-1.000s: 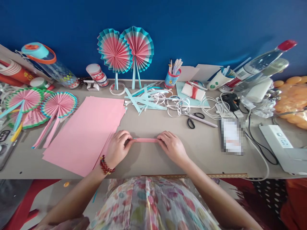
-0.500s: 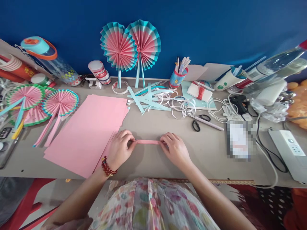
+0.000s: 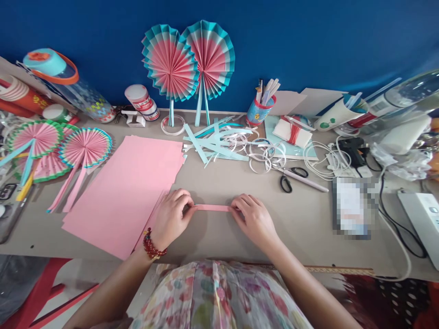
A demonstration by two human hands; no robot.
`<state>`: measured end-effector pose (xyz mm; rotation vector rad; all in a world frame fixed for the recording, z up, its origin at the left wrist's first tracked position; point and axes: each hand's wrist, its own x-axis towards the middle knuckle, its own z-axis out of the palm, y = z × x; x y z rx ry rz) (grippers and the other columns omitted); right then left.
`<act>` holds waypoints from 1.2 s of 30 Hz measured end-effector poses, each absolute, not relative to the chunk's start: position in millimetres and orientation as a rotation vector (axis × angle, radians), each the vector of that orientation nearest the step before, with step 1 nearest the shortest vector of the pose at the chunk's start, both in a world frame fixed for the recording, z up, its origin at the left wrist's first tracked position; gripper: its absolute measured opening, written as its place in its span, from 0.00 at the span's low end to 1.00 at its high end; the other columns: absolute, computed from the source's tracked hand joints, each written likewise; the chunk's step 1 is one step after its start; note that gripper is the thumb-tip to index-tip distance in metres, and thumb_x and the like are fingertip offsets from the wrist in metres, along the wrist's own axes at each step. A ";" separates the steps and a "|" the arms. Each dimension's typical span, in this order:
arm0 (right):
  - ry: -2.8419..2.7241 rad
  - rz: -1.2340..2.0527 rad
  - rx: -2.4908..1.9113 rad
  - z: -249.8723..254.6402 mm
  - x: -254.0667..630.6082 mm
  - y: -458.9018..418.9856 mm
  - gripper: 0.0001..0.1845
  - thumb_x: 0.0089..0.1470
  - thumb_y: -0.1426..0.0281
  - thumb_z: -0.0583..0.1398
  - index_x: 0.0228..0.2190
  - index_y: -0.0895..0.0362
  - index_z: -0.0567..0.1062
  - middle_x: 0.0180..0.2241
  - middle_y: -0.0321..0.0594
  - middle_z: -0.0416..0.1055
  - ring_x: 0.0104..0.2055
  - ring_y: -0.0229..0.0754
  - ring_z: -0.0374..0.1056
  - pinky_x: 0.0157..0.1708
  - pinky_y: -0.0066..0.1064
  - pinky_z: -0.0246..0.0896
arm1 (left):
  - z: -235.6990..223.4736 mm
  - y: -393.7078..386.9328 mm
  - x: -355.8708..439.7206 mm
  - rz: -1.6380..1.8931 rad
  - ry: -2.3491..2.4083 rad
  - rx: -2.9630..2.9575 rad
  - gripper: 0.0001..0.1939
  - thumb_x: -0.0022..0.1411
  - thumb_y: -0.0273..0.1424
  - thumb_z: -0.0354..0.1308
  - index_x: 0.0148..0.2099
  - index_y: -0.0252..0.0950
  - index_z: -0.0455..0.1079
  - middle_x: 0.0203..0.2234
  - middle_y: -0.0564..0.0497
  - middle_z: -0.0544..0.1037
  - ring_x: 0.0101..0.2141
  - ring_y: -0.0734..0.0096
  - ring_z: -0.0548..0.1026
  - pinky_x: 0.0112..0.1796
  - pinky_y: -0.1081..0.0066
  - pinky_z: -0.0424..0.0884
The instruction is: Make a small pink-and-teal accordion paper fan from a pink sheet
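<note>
A narrow pink paper strip lies level across the table between my hands. My left hand pinches its left end between thumb and fingers, with a red beaded bracelet on the wrist. At the right end, my right hand grips the strip the same way, its fingertips closed over the paper. The strip's two ends are hidden under the fingers. Just left of my left hand is a stack of pink paper sheets, which that hand partly overlaps.
Scissors and cut blue and white paper strips lie beyond my hands. Two round pleated fans stand at the wall; more pleated fans lie left. A pen cup, a pixelated rectangle and a power strip are right.
The view has shifted, so objects on the right appear farther right. Both hands keep their hold on the pink paper strip, with little other movement.
</note>
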<state>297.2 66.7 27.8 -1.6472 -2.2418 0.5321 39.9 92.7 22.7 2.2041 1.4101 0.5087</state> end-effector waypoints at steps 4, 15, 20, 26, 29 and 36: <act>-2.239 0.530 -1.639 28.0 296.9 66.7 0.08 0.63 0.72 0.54 0.31 0.55 0.70 0.34 0.41 0.71 0.36 0.44 0.66 0.39 0.35 0.57 | 23.6 92.3 40.2 0.482 1.420 2.212 0.05 0.66 0.29 0.55 0.35 0.38 0.65 0.36 0.50 0.73 0.38 0.65 0.72 0.39 0.66 0.67; -2.239 0.551 -1.660 26.5 297.0 65.5 0.07 0.64 0.73 0.54 0.32 0.55 0.69 0.35 0.41 0.71 0.37 0.45 0.65 0.41 0.36 0.57 | 25.2 91.7 42.9 0.474 1.456 2.212 0.06 0.66 0.29 0.56 0.35 0.38 0.63 0.36 0.51 0.73 0.38 0.64 0.72 0.40 0.64 0.67; -2.227 0.574 -1.646 27.1 297.4 66.1 0.07 0.63 0.73 0.54 0.32 0.55 0.69 0.35 0.41 0.71 0.36 0.44 0.65 0.40 0.36 0.57 | 24.9 92.2 42.1 0.466 1.455 2.209 0.06 0.67 0.30 0.56 0.35 0.38 0.63 0.36 0.50 0.73 0.38 0.64 0.72 0.40 0.65 0.67; -2.192 0.701 -1.608 30.8 303.2 69.3 0.06 0.62 0.74 0.56 0.32 0.54 0.69 0.35 0.39 0.72 0.37 0.44 0.66 0.40 0.34 0.58 | 24.3 92.4 42.1 0.451 1.459 2.231 0.06 0.66 0.30 0.56 0.35 0.38 0.64 0.36 0.50 0.73 0.39 0.64 0.72 0.40 0.64 0.67; -2.203 0.756 -1.584 33.6 310.0 72.9 0.06 0.62 0.74 0.57 0.32 0.54 0.71 0.35 0.38 0.72 0.38 0.43 0.67 0.39 0.32 0.58 | 24.2 92.8 41.8 0.446 1.457 2.242 0.06 0.67 0.31 0.55 0.35 0.38 0.64 0.36 0.50 0.73 0.38 0.64 0.72 0.40 0.64 0.67; -2.281 0.792 -1.623 38.3 327.5 79.3 0.08 0.63 0.71 0.58 0.30 0.54 0.72 0.33 0.37 0.72 0.38 0.42 0.67 0.38 0.32 0.57 | 23.7 93.9 41.2 0.422 1.447 2.265 0.08 0.68 0.34 0.54 0.35 0.38 0.65 0.36 0.50 0.73 0.39 0.63 0.72 0.39 0.64 0.66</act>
